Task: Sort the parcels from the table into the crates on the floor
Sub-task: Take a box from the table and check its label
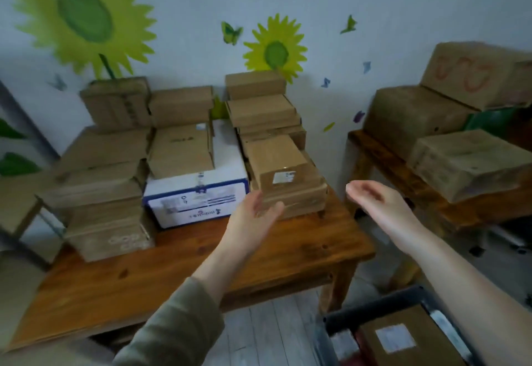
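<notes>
Several brown cardboard parcels are stacked on the wooden table (pixel 161 273). A small brown parcel with a white label (pixel 277 161) tops the nearest right-hand stack. My left hand (pixel 253 216) is stretched out open just below and in front of that stack, fingertips close to its lower box. My right hand (pixel 371 201) hovers open to the right of the stack, holding nothing. A dark crate (pixel 374 311) on the floor at lower right holds a brown parcel with a white label (pixel 403 339).
A white box with blue print (pixel 195 193) sits mid-table between brown stacks. A second wooden table (pixel 374 158) on the right carries larger cardboard boxes. The wall with painted sunflowers stands close behind. Grey plank floor (pixel 273 328) shows between table and crate.
</notes>
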`<act>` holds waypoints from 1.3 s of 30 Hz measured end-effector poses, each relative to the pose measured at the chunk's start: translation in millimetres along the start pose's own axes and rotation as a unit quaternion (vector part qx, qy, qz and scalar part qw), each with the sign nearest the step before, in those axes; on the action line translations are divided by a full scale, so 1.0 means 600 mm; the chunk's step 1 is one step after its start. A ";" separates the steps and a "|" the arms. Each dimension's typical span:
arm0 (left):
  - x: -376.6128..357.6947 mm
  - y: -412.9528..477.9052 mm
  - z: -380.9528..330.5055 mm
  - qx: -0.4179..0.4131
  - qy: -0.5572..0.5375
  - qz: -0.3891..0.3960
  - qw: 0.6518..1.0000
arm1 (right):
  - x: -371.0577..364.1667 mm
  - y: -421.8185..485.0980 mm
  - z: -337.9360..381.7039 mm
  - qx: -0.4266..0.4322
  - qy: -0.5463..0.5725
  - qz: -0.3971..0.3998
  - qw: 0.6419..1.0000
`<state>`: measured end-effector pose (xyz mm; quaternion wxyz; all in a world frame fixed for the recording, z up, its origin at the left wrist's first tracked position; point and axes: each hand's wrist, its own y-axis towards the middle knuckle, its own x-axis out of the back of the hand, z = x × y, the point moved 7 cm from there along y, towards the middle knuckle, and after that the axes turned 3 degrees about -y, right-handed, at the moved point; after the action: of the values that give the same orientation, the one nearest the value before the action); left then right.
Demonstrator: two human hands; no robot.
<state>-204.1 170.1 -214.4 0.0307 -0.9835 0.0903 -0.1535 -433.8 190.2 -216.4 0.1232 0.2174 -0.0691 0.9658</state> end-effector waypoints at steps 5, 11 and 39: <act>0.115 0.005 0.002 0.001 0.012 -0.072 0.997 | -0.074 0.027 0.074 0.039 -0.030 0.012 0.999; 0.173 0.028 0.004 -0.021 0.022 -0.066 0.997 | -0.116 0.046 0.130 0.070 -0.072 0.006 0.995; 0.039 0.347 0.090 0.159 0.075 -0.067 0.982 | -0.167 0.426 0.002 -0.060 -0.113 0.133 0.983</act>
<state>-200.4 -36.9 -277.2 0.1694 -0.9556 0.0008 -0.2409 -414.3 -75.9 -279.6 -0.0023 0.3063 -0.1691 0.9368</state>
